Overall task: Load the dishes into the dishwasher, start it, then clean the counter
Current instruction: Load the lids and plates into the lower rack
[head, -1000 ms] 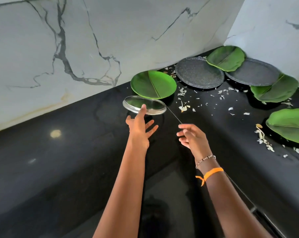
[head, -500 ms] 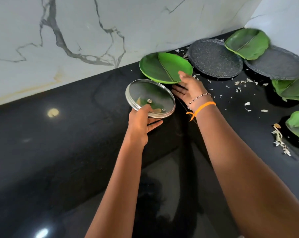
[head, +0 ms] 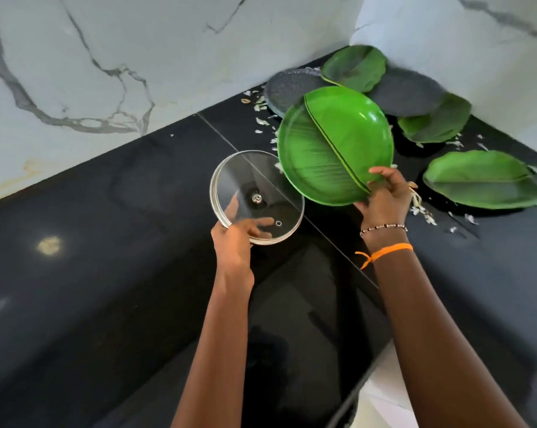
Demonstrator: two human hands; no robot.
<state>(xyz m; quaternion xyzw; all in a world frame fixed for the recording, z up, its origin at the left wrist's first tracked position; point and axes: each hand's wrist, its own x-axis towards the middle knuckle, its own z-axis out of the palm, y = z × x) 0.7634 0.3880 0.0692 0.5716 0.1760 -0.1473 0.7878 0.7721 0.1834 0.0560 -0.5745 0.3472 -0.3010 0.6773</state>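
Left hand [head: 235, 239]: I grip the lid [head: 258, 196] by its rim, tilted.
Right hand [head: 384, 199]: pinches the plate [head: 329, 140] edge — lifted off the tabletop [head: 106, 288] for loading.

Clear glass lid [head: 257, 197] & bright green leaf-shaped plate [head: 335, 145] both tilted, lifted above black counter [head: 106, 273]

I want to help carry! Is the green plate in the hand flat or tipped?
Tipped. The right hand grips the green plate by its lower edge, face toward the camera.
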